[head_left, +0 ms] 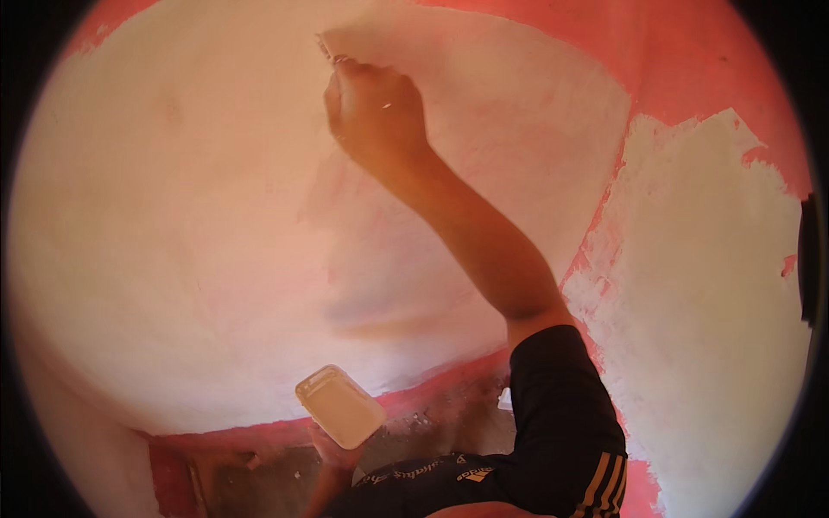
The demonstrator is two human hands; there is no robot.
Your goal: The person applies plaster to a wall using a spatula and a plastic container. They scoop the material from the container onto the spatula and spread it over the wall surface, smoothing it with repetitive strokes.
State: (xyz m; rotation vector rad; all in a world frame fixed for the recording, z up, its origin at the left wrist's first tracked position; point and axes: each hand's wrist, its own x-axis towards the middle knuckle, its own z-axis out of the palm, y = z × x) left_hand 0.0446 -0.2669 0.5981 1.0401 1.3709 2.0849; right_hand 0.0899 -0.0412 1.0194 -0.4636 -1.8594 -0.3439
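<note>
My right hand (378, 108) is raised high against the wall, its fingers closed round a small tool (325, 47). Only a thin, whitish end of that tool shows past the fingers, so its exact kind is unclear. A white smear marks the back of the hand. Low down, my left hand (331, 449) grips a shallow rectangular plastic tub (342, 409) from below and behind. Inside the tub is a smooth cream-coloured paste or paint. Most of the left fingers are hidden by the tub.
In front stands a wall (199, 216) mostly coated off-white, with red paint showing along its upper and lower edges. The adjoining right wall (708, 276) carries a ragged-edged pale coat over red. Below, the brownish floor (259, 483) has scattered specks. A dark object (809, 259) borders the far right.
</note>
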